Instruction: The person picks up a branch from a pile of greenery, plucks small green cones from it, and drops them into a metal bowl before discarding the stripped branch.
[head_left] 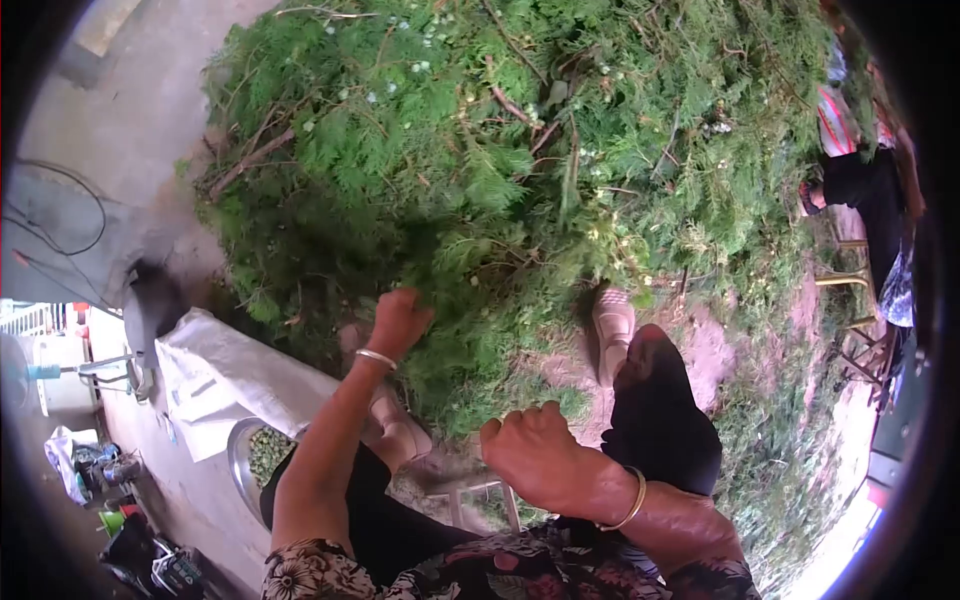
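- Head view: the left hand (400, 320), with a silver bangle (376, 358) at the wrist, reaches into the near edge of a big pile of feathery green branches (480, 170) that lies on the ground and fills the upper half of the view.
- Its fingers (408, 298) curl into the leaves; their tips are buried, so a grip cannot be told.
- The right hand (535, 455), with a gold bangle (632, 506), is held over the lap, well short of the pile, its fingers pressed together in a fist; the palm is hidden.
- Two pale shoes (612, 325) rest at the pile's foot.
- To the left lie a white sack (230, 375) and a metal bowl of green bits (255, 455), half covered by the left arm.
- Another person (860, 190) is cut off at the right edge.
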